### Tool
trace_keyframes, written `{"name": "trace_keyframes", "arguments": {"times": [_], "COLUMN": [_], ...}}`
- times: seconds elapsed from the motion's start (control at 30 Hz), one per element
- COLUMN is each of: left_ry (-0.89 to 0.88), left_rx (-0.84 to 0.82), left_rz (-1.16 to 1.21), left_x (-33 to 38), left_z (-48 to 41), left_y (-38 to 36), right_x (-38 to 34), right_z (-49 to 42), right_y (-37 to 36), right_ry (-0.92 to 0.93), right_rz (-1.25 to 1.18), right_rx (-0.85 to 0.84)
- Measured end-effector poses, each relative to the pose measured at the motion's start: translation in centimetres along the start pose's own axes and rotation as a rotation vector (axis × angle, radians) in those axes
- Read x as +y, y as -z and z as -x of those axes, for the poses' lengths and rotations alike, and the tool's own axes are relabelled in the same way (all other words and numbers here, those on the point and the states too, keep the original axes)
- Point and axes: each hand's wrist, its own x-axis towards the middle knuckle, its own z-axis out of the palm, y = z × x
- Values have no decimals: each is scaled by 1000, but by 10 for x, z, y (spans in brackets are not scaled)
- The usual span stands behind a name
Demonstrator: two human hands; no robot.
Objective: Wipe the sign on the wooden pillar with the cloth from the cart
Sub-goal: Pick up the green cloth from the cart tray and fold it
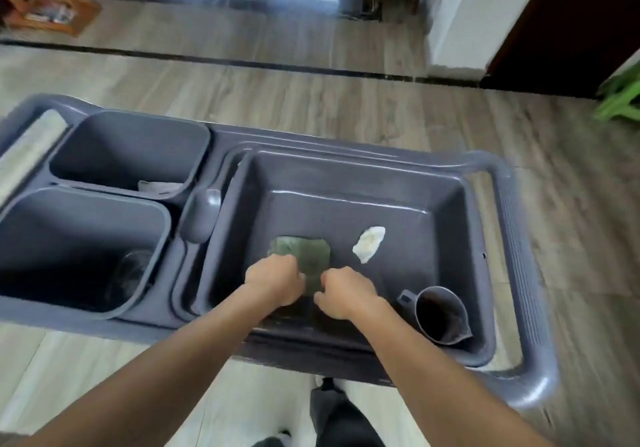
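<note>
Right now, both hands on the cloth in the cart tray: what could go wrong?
1. The left hand and right hand pinch only the near edge of the green cloth; it may slip or trail on lifting.
2. The white wad lies close beside the cloth and could be dragged out.
3. The tipped jug sits near the right wrist and could be bumped.

No text, label, brand, number or sign could be read anywhere in the view; the grey cart (pixel 512 238) and its bins carried no legible marking, and the picture was blurred.
</note>
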Motion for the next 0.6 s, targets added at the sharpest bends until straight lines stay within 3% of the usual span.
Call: {"name": "trace_keyframes", "arguments": {"times": [0.23,0.43,0.5,0.6], "left_ry": [178,339,334,391], "left_rx": [-21,-19,1,54], "left_rz": [54,162,166,497], "left_x": [-5,-11,-8,-13], "left_z": [-67,-94,-96,-98], "left_y": [-23,-45,-49,-49], "right_x": [6,-1,-2,4], "right_z": [-79,-119,-123,-126], "right_y": [-9,-30,-36,-38], "right_ry": [-38,-143,-170,-207], "right_rz": [-88,-161,-259,-576], "right_rx": [-20,182,187,203]}}
